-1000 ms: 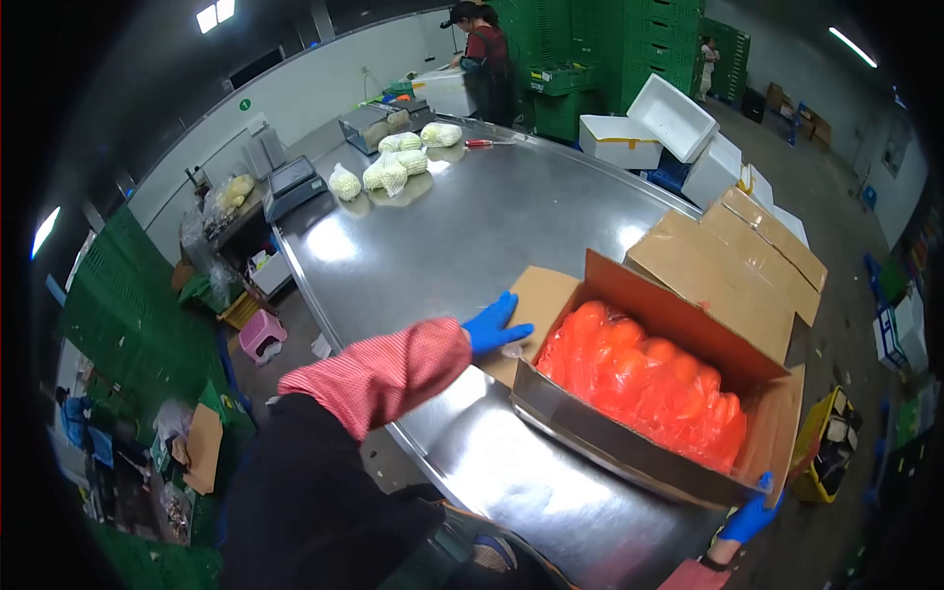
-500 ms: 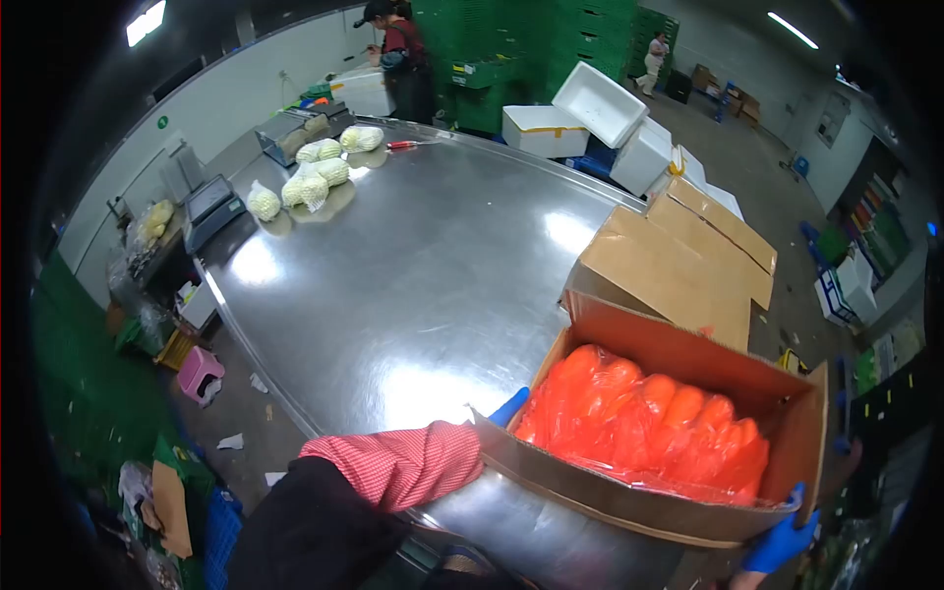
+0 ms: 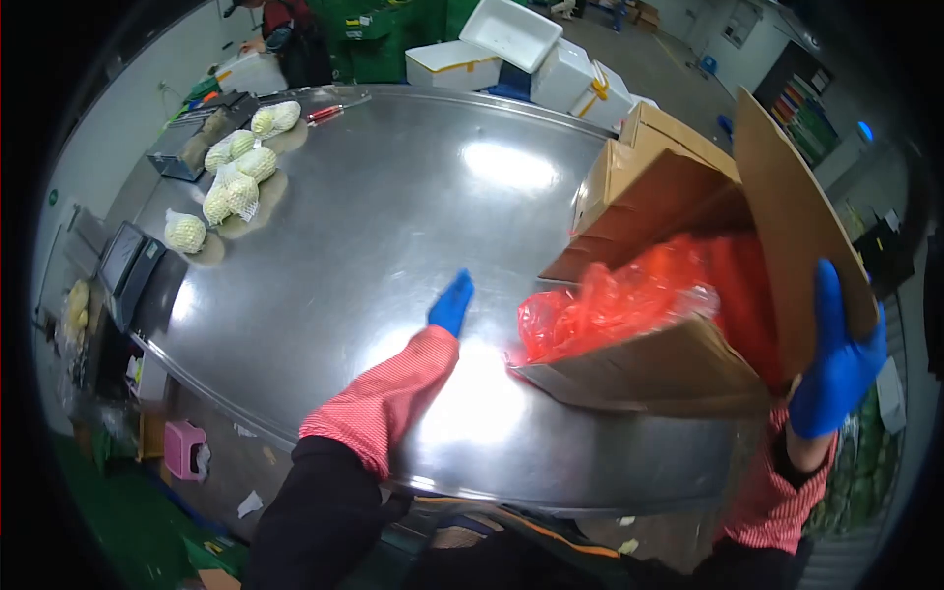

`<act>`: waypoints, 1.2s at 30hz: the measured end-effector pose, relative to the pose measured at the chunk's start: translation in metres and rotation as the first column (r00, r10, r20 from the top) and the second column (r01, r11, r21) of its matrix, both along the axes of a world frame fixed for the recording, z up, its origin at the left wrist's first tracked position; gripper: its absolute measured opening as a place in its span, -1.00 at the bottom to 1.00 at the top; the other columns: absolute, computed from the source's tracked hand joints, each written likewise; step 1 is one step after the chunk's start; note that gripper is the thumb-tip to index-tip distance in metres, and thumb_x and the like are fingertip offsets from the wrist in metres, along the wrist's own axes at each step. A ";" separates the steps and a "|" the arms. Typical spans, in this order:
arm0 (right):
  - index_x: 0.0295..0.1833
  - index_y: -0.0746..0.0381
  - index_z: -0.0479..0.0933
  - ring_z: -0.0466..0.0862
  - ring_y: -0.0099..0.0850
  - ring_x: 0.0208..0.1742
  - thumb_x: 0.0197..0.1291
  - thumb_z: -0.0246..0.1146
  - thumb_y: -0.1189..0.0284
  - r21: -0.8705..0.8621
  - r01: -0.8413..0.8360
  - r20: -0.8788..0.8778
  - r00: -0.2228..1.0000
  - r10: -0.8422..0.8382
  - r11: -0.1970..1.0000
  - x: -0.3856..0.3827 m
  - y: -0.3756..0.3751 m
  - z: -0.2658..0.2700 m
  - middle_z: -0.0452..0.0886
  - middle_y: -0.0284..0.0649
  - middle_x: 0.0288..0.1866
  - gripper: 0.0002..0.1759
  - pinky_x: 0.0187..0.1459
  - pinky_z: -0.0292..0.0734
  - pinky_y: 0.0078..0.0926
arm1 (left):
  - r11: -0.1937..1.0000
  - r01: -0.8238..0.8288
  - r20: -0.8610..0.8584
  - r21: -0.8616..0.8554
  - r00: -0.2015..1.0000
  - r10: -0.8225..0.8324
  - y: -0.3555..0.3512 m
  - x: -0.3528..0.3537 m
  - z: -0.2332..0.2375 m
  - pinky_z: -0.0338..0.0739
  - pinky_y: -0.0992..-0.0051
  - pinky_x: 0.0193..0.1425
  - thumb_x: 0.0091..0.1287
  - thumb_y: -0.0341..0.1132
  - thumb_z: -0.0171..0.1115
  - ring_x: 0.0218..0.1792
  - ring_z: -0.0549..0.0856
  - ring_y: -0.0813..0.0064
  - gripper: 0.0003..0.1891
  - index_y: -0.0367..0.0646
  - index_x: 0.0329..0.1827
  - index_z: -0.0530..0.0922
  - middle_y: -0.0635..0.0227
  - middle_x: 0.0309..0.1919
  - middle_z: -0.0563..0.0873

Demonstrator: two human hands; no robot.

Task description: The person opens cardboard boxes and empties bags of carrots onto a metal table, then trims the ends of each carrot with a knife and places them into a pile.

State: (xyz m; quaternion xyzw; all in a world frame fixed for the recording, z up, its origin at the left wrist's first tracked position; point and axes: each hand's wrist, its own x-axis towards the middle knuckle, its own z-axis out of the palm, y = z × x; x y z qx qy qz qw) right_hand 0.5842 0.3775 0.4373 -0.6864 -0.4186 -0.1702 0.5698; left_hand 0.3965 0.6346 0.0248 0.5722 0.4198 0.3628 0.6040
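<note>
An open cardboard box point(image 3: 649, 379) is tipped towards the left on the steel table. A crumpled, see-through red plastic bag point(image 3: 629, 300) bulges out of its open side; its contents are hard to make out. My right hand point(image 3: 839, 369), in a blue glove, grips the raised cardboard at the box's right end. Left of the bag, my left hand point(image 3: 451, 304), also gloved in blue, reaches over the tabletop with fingers stretched out, touching neither box nor bag.
Several pale round items in white foam nets point(image 3: 236, 192) lie at the table's far left near a scale point(image 3: 133, 270). A red-handled tool point(image 3: 324, 114) rests by the back edge. White foam boxes point(image 3: 452, 67) stand behind the steel table point(image 3: 393, 216). Another cardboard box point(image 3: 669, 138) sits behind the tipped one.
The box has gone from standing upright, held by both hands, to tipped leftwards. My left hand has let go of it. My right hand has risen with the box's right end. The view has shifted.
</note>
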 end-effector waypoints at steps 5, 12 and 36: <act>-0.02 0.30 0.60 0.61 -0.62 -0.12 0.16 0.39 0.52 -0.049 -0.051 -0.042 0.998 0.049 0.998 -0.069 0.071 -0.005 0.67 -0.33 -0.15 -0.74 -0.04 0.49 -0.63 | 0.950 0.010 -0.079 0.314 0.997 0.016 0.078 -0.094 -0.001 0.05 0.40 0.54 0.48 -0.14 0.02 0.47 0.24 0.32 -0.42 -0.13 0.50 0.15 0.20 0.45 0.29; 0.00 0.30 0.59 0.59 -0.64 -0.15 0.10 0.46 0.46 -0.144 -0.328 -0.004 0.943 0.331 0.933 -0.153 0.138 -0.008 0.66 -0.36 -0.18 -0.65 -0.08 0.50 -0.65 | 0.967 0.024 -0.068 0.253 0.998 -0.007 0.098 -0.136 -0.009 -0.02 0.37 0.55 0.49 0.00 -0.05 0.48 0.19 0.27 -0.36 -0.05 0.54 0.08 0.18 0.48 0.22; 0.02 0.33 0.57 0.64 -0.57 -0.12 0.26 0.32 0.44 0.250 0.070 -0.100 0.994 -0.046 0.966 0.029 0.028 -0.022 0.67 -0.28 -0.09 -0.73 -0.05 0.52 -0.61 | -0.030 0.786 -0.773 0.618 0.600 -0.208 0.047 -0.031 0.154 0.35 0.21 0.19 0.24 -0.19 0.18 -0.22 0.58 0.25 -0.85 -0.02 -0.40 0.58 0.32 -0.44 0.59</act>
